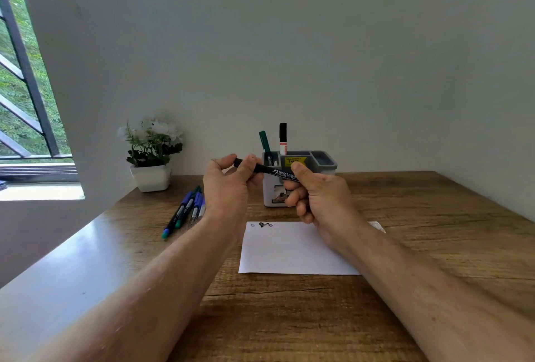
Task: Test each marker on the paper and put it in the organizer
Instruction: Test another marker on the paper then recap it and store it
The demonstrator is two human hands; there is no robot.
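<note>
Head view: nearest on the worktop (289,318) lies the paper (289,248), a few test scribbles at its far left corner, and above it both hands share one black marker (269,169), the right hand (315,196) with its grip curled round the barrel and the left hand (228,185) pinching the cap end. The step looks to be uncapping or recapping; I cannot tell which. Next calls for a straight pull or push along the barrel, with untested markers (185,211) lying left and the organizer (321,164) behind already holding two.
</note>
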